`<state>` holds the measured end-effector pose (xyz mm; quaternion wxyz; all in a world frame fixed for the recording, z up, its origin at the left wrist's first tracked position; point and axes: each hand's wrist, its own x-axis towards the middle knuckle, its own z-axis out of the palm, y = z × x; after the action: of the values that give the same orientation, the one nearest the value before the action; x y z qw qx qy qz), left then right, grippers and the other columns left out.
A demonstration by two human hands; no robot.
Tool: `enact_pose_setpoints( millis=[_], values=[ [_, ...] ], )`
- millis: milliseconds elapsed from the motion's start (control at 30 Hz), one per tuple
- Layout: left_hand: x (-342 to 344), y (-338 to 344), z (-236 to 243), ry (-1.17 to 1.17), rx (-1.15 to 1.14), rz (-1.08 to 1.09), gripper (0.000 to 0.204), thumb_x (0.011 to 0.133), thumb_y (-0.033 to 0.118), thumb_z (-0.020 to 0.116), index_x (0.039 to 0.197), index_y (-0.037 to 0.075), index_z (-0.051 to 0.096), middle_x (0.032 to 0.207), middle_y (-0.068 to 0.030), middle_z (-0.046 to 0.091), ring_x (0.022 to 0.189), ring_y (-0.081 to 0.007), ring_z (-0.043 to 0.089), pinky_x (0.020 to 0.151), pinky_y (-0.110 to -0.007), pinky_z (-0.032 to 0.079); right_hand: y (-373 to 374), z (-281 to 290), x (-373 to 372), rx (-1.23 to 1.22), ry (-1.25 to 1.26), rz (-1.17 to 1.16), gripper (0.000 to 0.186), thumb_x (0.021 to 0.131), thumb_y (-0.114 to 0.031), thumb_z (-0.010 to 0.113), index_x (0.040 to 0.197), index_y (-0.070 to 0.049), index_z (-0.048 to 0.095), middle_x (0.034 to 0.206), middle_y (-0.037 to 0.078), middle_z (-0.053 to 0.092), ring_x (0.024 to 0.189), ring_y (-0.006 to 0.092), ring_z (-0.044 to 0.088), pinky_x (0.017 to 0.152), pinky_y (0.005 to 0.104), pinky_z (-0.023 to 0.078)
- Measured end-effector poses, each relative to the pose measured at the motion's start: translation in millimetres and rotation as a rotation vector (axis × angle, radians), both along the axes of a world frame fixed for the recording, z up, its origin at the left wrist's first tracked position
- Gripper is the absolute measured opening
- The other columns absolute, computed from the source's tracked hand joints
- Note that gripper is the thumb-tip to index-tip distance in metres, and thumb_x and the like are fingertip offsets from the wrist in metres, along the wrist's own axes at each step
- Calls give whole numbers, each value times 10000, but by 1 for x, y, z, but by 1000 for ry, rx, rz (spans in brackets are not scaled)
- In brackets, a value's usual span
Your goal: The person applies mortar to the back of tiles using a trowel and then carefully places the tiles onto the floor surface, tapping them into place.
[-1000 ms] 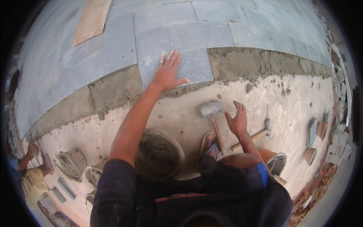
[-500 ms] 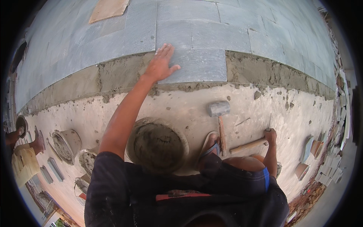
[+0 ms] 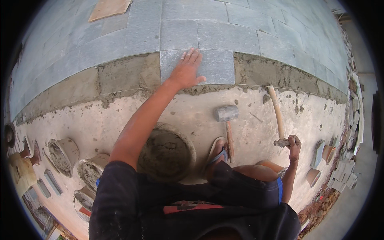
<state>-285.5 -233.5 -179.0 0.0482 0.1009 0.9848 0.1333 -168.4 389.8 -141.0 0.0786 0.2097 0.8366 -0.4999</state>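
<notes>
My left hand (image 3: 186, 72) lies flat with fingers spread on a grey stone tile (image 3: 220, 66), set in a band of wet mortar. Off to the right, my right hand (image 3: 295, 147) is closed around the head end of a hammer (image 3: 276, 112). The hammer's pale wooden handle points away from me, its tip near a taut string along the mortar's front edge. A rubber mallet (image 3: 227, 113) with a wooden handle rests on the floor between my hands. Beneath my left forearm stands a round tub of mortar (image 3: 166, 156), partly covered by the arm.
Laid grey tiles (image 3: 212, 34) spread beyond the mortar strip (image 3: 120, 76), with a wooden board (image 3: 108, 10) on them. At left are several mortar buckets (image 3: 70, 152) and a co-worker's leg (image 3: 30, 152). Stacked stone pieces (image 3: 342, 178) lie at far right.
My left hand has slid right, from the tile's left edge onto its middle. My right hand has turned the hammer, so its handle now points away from me instead of leftward.
</notes>
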Motion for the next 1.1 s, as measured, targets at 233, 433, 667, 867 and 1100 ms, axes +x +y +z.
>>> enact_pose_setpoints(
  millis=[233,433,667,867,1100],
  values=[
    [10,17,1,14,46,-42,863,968,509,604,1592,27,253,1675,-163,199,1570,-302,103,1295,-460,125,-50,42,43,-424,15,-170,151,940,-217,660,882,-94,596,735,57,639,636,182,637,614,338,545],
    [12,16,1,-44,53,-31,838,972,477,611,1586,22,268,1672,-166,208,1568,-309,111,1294,-466,121,-79,29,105,-954,96,-486,396,941,-414,698,1035,-36,627,941,140,646,843,313,667,742,466,565],
    [8,17,-6,-43,15,4,812,983,468,595,1580,16,283,1678,-159,194,1569,-314,106,1290,-491,111,-116,22,118,-1299,151,-843,426,923,-376,734,1034,17,614,883,119,610,793,249,532,698,370,499],
    [6,11,-13,-37,-16,38,909,937,543,629,1594,33,262,1689,-161,153,1572,-319,85,1285,-499,110,-129,33,116,-1237,-176,-942,404,903,-191,675,1133,116,548,954,205,598,781,248,587,659,348,532],
    [-4,9,-10,-39,-58,64,1065,860,703,623,1610,58,228,1695,-168,115,1576,-313,55,1281,-522,88,-150,72,107,-529,-150,-596,306,886,-120,632,1129,36,534,845,136,612,674,199,606,535,306,500]
  ],
)
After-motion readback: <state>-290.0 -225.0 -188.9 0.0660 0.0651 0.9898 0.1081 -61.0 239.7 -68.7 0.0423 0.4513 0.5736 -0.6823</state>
